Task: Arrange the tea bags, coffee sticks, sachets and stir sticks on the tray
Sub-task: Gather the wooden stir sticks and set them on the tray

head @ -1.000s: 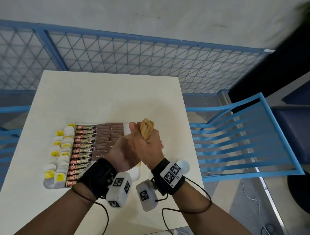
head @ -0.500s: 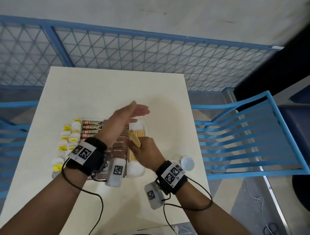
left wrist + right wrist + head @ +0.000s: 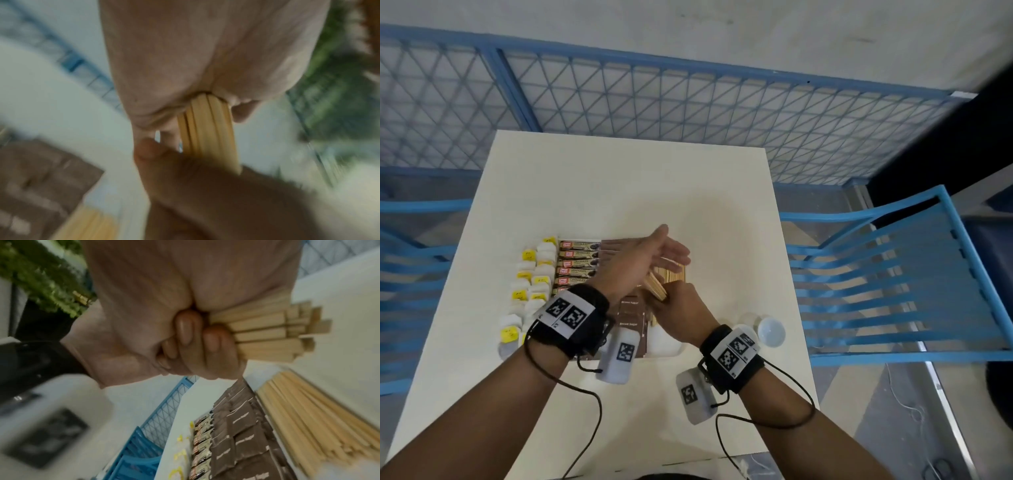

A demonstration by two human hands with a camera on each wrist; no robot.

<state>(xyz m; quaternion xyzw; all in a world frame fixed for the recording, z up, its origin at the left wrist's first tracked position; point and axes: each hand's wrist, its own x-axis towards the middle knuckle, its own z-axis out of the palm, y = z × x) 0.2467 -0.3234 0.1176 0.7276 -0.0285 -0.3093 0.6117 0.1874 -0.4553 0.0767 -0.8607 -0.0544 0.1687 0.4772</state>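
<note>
Right hand (image 3: 681, 310) clenched round a bundle of stir sticks (image 3: 273, 334) over the tray (image 3: 666, 349).

The bundle (image 3: 654, 291) is held at the tray's right side, its square ends fanned out past the curled fingers (image 3: 186, 332). The left hand (image 3: 645, 260) is flat, fingers straight and released, its edge against the far end of the bundle — grasping nothing. On the tray, from left to right: tea bags (image 3: 530, 287) with yellow tags, coffee sticks (image 3: 578, 263), brown sachets (image 3: 631, 318), then a laid row of stir sticks (image 3: 308, 423). A small white cup (image 3: 770, 330) stands on the table (image 3: 619, 185) just right of the tray.
</note>
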